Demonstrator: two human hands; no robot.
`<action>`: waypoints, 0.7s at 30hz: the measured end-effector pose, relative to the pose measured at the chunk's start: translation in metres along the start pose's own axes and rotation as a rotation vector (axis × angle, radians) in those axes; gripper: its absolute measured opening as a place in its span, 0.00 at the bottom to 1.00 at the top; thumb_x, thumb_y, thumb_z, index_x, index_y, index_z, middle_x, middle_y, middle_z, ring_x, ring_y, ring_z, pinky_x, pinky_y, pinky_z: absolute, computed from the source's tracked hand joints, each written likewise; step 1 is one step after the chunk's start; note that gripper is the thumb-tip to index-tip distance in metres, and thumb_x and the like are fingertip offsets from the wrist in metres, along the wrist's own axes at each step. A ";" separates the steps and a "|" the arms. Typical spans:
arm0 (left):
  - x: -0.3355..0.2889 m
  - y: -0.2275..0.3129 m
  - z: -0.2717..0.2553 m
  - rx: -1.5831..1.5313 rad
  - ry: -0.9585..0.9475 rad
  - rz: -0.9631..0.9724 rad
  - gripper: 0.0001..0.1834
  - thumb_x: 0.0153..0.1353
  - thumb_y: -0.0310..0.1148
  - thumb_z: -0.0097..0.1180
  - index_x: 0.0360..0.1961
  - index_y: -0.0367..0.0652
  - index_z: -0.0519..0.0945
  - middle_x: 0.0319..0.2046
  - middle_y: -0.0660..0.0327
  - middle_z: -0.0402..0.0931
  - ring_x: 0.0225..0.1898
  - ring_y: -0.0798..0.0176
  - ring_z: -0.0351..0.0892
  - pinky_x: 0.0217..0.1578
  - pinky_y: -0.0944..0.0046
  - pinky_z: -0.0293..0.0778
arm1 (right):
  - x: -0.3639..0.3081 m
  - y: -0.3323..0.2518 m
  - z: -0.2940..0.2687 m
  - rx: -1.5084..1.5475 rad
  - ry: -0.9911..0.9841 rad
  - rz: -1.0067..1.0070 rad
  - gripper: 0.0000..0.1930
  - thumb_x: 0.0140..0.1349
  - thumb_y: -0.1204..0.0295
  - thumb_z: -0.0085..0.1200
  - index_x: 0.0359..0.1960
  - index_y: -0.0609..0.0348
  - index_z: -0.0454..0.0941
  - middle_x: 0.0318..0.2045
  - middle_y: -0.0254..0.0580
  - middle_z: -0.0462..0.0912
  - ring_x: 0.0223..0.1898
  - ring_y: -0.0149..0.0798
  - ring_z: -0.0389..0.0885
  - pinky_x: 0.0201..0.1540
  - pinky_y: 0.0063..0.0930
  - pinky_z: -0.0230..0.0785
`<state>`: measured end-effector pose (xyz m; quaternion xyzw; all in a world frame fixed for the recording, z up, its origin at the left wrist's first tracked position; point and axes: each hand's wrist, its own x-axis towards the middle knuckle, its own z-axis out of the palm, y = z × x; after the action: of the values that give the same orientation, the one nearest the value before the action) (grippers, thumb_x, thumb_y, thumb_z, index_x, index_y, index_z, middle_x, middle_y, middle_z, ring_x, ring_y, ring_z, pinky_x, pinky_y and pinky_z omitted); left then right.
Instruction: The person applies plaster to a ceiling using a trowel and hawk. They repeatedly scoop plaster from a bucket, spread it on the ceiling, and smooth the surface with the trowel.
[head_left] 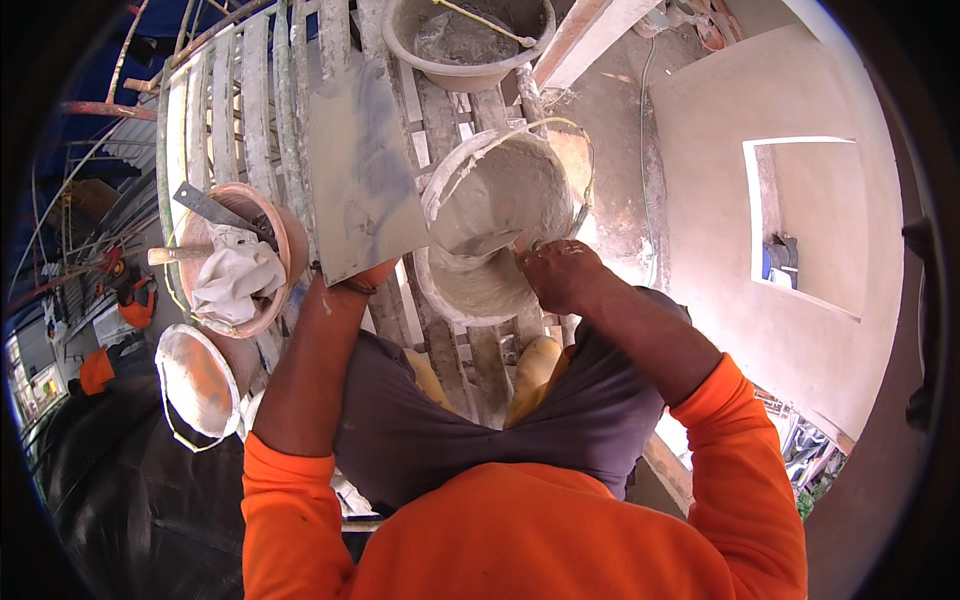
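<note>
While right-hand fingers curl around trowel (485, 243) inside mortar bucket (430, 285), left hand (374, 276) sits at near edge of plastering board (365, 170), grip unclear; trowel probably stiff, light, slippery if smeared, best held by handle

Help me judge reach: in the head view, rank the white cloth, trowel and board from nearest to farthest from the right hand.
From the right hand:
1. Trowel: in its grip.
2. Board: to the left, left hand at its lower edge.
3. White cloth: farther left.
</note>
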<state>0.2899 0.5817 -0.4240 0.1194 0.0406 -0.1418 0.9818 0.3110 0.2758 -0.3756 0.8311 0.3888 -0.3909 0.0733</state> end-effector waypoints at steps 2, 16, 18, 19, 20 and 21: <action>-0.002 -0.014 -0.002 0.149 0.145 0.026 0.30 0.75 0.53 0.44 0.69 0.46 0.68 0.62 0.55 0.73 0.62 0.52 0.73 0.64 0.49 0.71 | -0.003 0.012 0.009 0.047 0.178 0.073 0.23 0.70 0.67 0.45 0.62 0.68 0.73 0.59 0.60 0.79 0.60 0.52 0.80 0.61 0.42 0.74; -0.004 -0.060 -0.034 0.171 0.293 -0.111 0.30 0.76 0.53 0.43 0.70 0.46 0.67 0.63 0.55 0.72 0.63 0.51 0.73 0.64 0.49 0.71 | 0.035 -0.004 0.082 0.635 0.074 0.263 0.25 0.66 0.54 0.56 0.44 0.71 0.81 0.40 0.61 0.87 0.47 0.56 0.87 0.48 0.45 0.79; -0.002 -0.056 -0.035 0.169 0.301 -0.107 0.30 0.76 0.53 0.43 0.70 0.46 0.67 0.63 0.55 0.72 0.63 0.51 0.73 0.64 0.49 0.71 | 0.037 -0.004 0.073 0.815 0.048 0.210 0.24 0.64 0.54 0.60 0.41 0.69 0.81 0.33 0.57 0.87 0.36 0.55 0.87 0.40 0.43 0.79; 0.001 -0.052 -0.034 0.173 0.302 -0.092 0.30 0.76 0.53 0.43 0.70 0.46 0.67 0.63 0.55 0.72 0.63 0.51 0.73 0.64 0.49 0.71 | 0.037 -0.005 0.068 0.929 -0.018 0.191 0.23 0.64 0.55 0.62 0.40 0.69 0.81 0.30 0.54 0.86 0.32 0.51 0.87 0.37 0.42 0.79; 0.005 -0.043 -0.034 0.172 0.296 -0.078 0.30 0.76 0.53 0.43 0.70 0.46 0.67 0.63 0.55 0.72 0.63 0.51 0.73 0.64 0.49 0.71 | 0.036 -0.005 0.062 1.029 -0.096 0.196 0.22 0.64 0.56 0.63 0.39 0.68 0.81 0.27 0.52 0.86 0.28 0.48 0.86 0.33 0.40 0.79; 0.008 -0.035 -0.032 0.172 0.290 -0.056 0.30 0.76 0.53 0.43 0.70 0.46 0.67 0.63 0.55 0.72 0.63 0.51 0.73 0.64 0.49 0.71 | 0.034 -0.005 0.057 1.135 -0.090 0.154 0.21 0.65 0.56 0.64 0.40 0.66 0.80 0.25 0.47 0.83 0.25 0.42 0.83 0.29 0.36 0.76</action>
<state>0.2865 0.5549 -0.4640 0.2209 0.1727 -0.1531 0.9476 0.2871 0.2757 -0.4375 0.7487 0.0530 -0.5669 -0.3395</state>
